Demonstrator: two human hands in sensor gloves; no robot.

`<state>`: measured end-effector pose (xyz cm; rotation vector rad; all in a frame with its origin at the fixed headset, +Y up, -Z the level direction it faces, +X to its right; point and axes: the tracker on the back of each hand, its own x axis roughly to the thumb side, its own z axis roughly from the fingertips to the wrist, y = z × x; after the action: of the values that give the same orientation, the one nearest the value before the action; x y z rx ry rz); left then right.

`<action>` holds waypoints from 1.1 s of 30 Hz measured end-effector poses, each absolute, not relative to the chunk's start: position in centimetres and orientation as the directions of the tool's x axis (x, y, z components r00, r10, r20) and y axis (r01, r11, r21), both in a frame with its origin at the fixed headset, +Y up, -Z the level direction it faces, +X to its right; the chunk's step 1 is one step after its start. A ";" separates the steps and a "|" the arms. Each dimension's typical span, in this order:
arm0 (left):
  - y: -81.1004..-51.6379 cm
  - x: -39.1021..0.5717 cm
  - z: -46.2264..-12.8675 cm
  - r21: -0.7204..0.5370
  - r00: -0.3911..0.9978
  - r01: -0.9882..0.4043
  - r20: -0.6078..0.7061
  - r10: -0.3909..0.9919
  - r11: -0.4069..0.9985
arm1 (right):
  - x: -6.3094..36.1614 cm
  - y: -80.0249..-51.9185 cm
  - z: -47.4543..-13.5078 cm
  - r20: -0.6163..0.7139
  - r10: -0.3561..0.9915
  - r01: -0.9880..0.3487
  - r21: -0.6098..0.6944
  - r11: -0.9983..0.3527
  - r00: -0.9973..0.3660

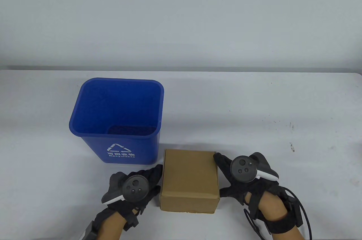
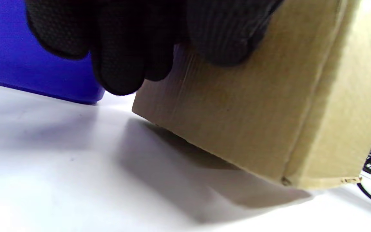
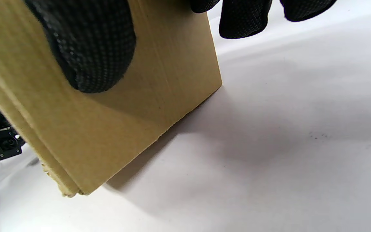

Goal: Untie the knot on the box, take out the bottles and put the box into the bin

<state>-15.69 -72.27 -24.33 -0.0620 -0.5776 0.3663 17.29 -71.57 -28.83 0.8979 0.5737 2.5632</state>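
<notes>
A closed plain cardboard box [image 1: 189,177] sits near the table's front edge, held between my two hands. My left hand [image 1: 151,179] presses flat against its left side, and its gloved fingers [image 2: 124,48] hang over that side in the left wrist view. My right hand [image 1: 224,173] presses the right side, thumb [image 3: 89,48] flat on the cardboard and fingers [image 3: 243,19] reaching past the far corner. The box [image 2: 237,122] casts a shadow beneath and looks slightly raised. The blue recycling bin [image 1: 127,149] stands upright just behind and left of it. No string, knot or bottle shows.
The bin's wall [image 2: 27,71] is a short gap from the box's far left corner. White tabletop [image 1: 282,104] stretches to the right and behind, with small dark marks [image 1: 292,146]. A black cable [image 1: 297,203] loops from my right wrist.
</notes>
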 end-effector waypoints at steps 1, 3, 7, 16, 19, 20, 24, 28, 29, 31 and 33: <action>-72.1 -15.8 -24.3 -0.148 0.761 -0.351 0.530 0.374 0.924 | 17.4 -71.6 -28.9 0.498 0.476 -0.215 0.493 -0.843 -0.725; -71.7 -16.2 -24.3 -0.134 0.737 -0.421 0.527 0.424 0.897 | 17.6 -71.6 -29.1 0.484 0.507 -0.238 0.513 -0.825 -0.713; -71.1 -17.0 -24.1 -0.110 0.689 -0.535 0.518 0.507 0.838 | 17.8 -71.9 -29.1 0.460 0.570 -0.276 0.560 -0.781 -0.681; -70.8 -18.2 -24.1 -0.067 0.641 -0.654 0.480 0.599 0.754 | 17.5 -73.1 -29.3 0.345 0.745 -0.369 0.703 -0.608 -0.571; -70.7 -18.2 -24.1 -0.064 0.644 -0.655 0.475 0.600 0.753 | 17.5 -73.4 -29.4 0.325 0.767 -0.387 0.715 -0.582 -0.553; -70.8 -18.2 -24.1 -0.064 0.646 -0.653 0.473 0.599 0.754 | 17.5 -73.6 -29.5 0.314 0.778 -0.395 0.722 -0.568 -0.544; -70.7 -18.2 -24.1 -0.055 0.656 -0.648 0.466 0.594 0.759 | 17.6 -74.0 -29.6 0.268 0.811 -0.418 0.748 -0.515 -0.520; -70.8 -18.1 -24.2 -0.053 0.673 -0.631 0.458 0.580 0.774 | 17.6 -74.3 -29.7 0.246 0.820 -0.433 0.751 -0.499 -0.517; -70.9 -18.0 -24.2 -0.054 0.676 -0.628 0.457 0.578 0.777 | 17.7 -74.3 -29.8 0.247 0.819 -0.440 0.743 -0.503 -0.519; -71.0 -17.9 -24.2 -0.062 0.685 -0.615 0.451 0.572 0.786 | 17.8 -74.2 -29.9 0.254 0.815 -0.460 0.721 -0.519 -0.521; -71.2 -17.7 -24.3 -0.078 0.694 -0.600 0.444 0.567 0.796 | 17.9 -74.2 -30.0 0.255 0.811 -0.467 0.710 -0.527 -0.527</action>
<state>-17.73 -71.21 -24.31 0.0755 -0.4702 0.6520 17.93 -74.18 -29.98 0.7453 0.7459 2.0938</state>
